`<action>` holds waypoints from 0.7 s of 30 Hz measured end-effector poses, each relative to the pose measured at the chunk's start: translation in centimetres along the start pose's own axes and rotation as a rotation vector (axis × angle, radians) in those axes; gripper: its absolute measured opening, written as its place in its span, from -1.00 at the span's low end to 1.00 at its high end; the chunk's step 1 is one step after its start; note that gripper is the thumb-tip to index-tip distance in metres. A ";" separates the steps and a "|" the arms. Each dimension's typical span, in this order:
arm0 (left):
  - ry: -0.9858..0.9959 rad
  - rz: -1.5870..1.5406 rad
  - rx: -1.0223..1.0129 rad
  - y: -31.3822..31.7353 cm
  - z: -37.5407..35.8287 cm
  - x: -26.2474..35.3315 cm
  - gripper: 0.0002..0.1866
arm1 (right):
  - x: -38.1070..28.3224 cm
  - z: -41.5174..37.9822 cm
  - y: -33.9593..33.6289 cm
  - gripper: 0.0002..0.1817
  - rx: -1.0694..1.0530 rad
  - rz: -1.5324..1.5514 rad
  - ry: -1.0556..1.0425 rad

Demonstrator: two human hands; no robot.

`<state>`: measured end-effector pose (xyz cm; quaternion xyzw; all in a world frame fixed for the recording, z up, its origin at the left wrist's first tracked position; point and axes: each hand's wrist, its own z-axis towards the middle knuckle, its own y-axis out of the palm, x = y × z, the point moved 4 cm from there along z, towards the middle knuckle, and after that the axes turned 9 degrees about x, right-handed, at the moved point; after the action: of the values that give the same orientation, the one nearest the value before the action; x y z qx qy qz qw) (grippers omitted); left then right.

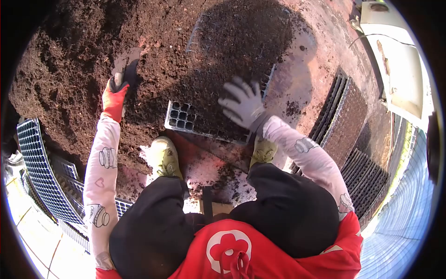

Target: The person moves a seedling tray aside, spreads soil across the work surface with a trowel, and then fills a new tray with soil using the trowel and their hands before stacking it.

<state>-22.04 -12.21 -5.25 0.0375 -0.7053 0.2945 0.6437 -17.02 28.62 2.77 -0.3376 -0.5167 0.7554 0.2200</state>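
Observation:
My left hand point(115, 95), in a red glove, is closed round the handle of a trowel point(127, 60) whose blade rests at the soil heap. A seedling tray point(182, 116) lies in front of my feet, mostly covered with dark soil point(153, 69); several cells at its left end show. Over the tray's right part, my right hand point(242, 103) in a grey glove has its fingers spread, slightly blurred, with nothing in it. Whether it touches the soil cannot be made out.
Stacked seedling trays point(44, 172) stand at the left. Soil-filled trays point(344, 116) and more stacked trays point(364, 176) lie at the right. My shoes point(165, 158) are just below the tray. A white object point(399, 65) is at the upper right.

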 end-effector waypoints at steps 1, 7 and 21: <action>-0.004 0.010 -0.004 -0.1 0.0 -0.3 -0.68 | 1.9 0.8 -0.4 -0.68 0.002 -0.045 0.019; -0.080 0.297 -0.055 -0.5 0.3 0.2 -0.59 | 10.3 3.9 -0.7 -0.52 0.232 -0.196 0.320; -0.037 0.180 -0.040 -0.2 0.3 -0.2 -0.60 | -7.2 -1.3 2.7 -0.53 -0.039 0.241 -0.018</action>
<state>-22.13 -12.60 -5.34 -0.0335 -0.7232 0.3361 0.6024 -11.14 23.53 1.99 -0.3946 -0.4891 0.7691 0.1163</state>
